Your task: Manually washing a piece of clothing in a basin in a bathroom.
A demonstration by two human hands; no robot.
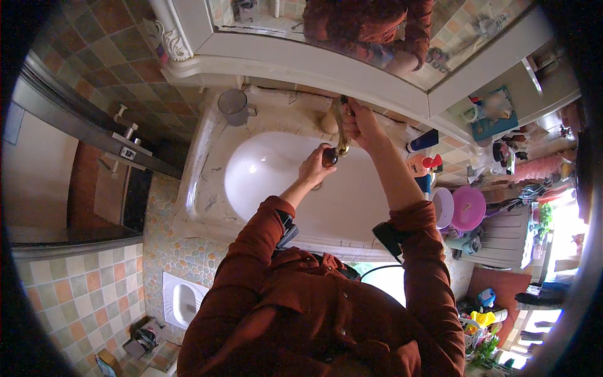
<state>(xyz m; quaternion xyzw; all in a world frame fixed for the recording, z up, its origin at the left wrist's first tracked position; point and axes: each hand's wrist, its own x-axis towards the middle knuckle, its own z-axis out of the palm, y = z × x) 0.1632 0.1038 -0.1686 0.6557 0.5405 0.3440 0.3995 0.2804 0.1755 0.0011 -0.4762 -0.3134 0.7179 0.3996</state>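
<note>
We see a dark brown container (329,157) just beside the faucet's (343,135) mouth, over the sink (282,204). Our left hand (310,168), the nearer, is curled round it from the left; its long axis we cannot tell. Our right hand (364,127) grips the faucet's far end. A grey mug (233,108) stands leftward on the bench (210,166).
</note>
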